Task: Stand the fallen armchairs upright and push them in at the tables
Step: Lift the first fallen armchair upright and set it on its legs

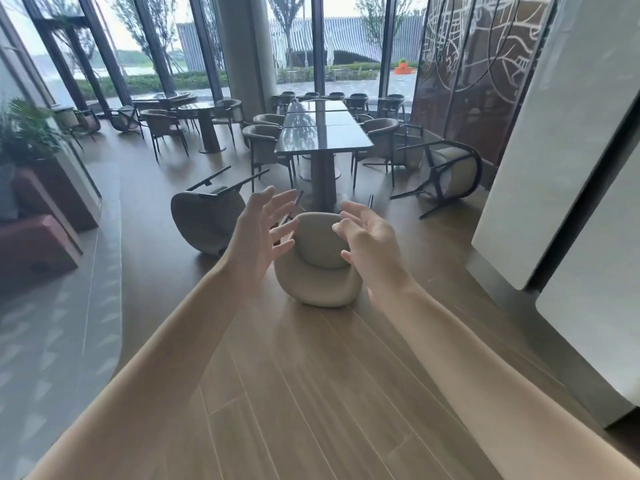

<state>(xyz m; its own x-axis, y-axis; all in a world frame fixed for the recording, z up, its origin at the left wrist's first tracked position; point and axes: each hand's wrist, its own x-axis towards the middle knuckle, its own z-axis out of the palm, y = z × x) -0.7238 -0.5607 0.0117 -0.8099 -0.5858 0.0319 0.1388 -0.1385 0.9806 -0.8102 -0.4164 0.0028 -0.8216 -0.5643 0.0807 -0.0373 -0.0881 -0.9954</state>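
A beige armchair (320, 271) lies tipped over on the wooden floor just ahead, its rounded back towards me and its dark legs pointing away. My left hand (265, 233) and my right hand (367, 240) reach out on either side of it, fingers spread, holding nothing. A second fallen armchair (207, 220) lies to the left with its legs up. A third one (446, 174) lies on its side to the right of the long dark table (323, 136).
Upright armchairs line both sides of the long table. A round table (204, 109) with chairs stands at the back left. A planter and red bench (34, 244) sit at left, white wall panels (554, 150) at right, glass walls behind.
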